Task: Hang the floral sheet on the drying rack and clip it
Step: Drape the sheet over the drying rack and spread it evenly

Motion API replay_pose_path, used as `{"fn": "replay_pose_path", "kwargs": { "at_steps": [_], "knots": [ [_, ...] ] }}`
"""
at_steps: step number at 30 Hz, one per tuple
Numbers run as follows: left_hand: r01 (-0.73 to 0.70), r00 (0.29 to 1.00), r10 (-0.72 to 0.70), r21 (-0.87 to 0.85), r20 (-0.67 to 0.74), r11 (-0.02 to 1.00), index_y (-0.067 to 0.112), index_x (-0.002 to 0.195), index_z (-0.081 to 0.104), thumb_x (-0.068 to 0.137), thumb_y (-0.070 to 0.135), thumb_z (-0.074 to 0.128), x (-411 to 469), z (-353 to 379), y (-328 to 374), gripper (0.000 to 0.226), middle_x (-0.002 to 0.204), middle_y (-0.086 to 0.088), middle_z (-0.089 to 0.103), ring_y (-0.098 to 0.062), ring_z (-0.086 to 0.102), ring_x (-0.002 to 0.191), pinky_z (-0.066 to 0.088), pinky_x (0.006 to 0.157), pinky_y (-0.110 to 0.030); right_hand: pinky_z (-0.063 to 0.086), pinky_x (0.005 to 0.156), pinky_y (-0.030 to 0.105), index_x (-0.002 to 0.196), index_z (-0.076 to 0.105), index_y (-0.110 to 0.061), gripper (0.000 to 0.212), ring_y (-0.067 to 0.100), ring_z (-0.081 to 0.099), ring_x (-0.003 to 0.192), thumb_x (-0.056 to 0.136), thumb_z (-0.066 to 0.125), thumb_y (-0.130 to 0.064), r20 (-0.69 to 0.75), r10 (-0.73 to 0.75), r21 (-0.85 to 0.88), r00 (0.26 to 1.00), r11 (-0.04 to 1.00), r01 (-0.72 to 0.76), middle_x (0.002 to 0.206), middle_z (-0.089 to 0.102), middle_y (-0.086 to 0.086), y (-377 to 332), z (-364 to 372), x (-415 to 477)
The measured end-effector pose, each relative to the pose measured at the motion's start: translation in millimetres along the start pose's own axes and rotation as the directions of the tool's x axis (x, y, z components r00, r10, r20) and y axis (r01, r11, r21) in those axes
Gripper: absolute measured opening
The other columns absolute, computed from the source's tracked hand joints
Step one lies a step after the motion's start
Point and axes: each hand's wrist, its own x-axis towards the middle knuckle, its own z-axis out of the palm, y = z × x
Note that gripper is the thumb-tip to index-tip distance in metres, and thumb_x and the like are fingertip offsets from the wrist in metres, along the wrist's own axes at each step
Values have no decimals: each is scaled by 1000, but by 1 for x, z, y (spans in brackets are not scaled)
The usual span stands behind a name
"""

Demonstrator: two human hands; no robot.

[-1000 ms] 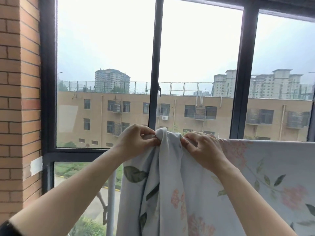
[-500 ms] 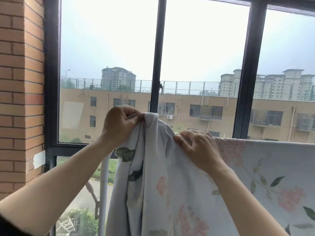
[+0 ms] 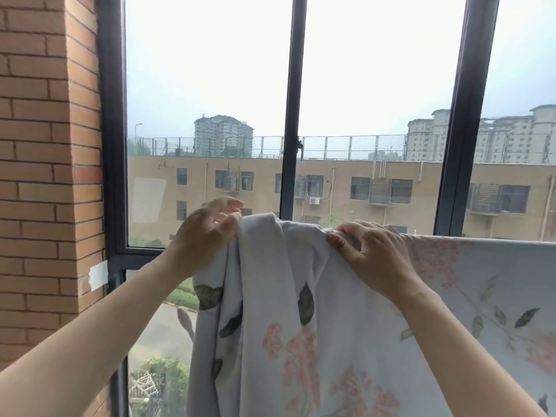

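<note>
Standing by the window, I see the floral sheet hanging in front of the glass. It is a pale cloth printed with pink blossoms and dark green leaves. To the right, its top edge runs straight and level, draped over something I cannot see beneath the fabric. At the left end the cloth is gathered into deep folds that fall straight down.

The person's left hand is raised at the bunched left end of the sheet. It is smeared with motion, so I can only say its fingers look curled around the gathered edge, holding it up at the top. The right hand lies on the top edge just to the right. Its knuckles face the room, and its fingertips are clenched on a fold of the cloth, pinching it where the level stretch begins. The two hands are near each other, with a hump of fabric between them. Both forearms are bare and reach up from below.

Behind the sheet stands a dark window frame. A brick wall is on the left, with a small white patch stuck near its corner. Through the glass I see a long tan building under a pale sky.
</note>
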Motion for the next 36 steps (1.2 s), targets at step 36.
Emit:
{"fn": "replay_pose_path", "kwargs": {
  "at_steps": [36],
  "knots": [
    [-110,992,112,-22,66,994,30,86,67,65,80,55,-16,8,-31,56,77,9,67,-8,61,73,51,67,-34,36,71,30,100,59,-21,32,19,60,88,97,41,-47,184,-175,12,967,984,176,98,63,-4,-30,-11,12]
  ]
}}
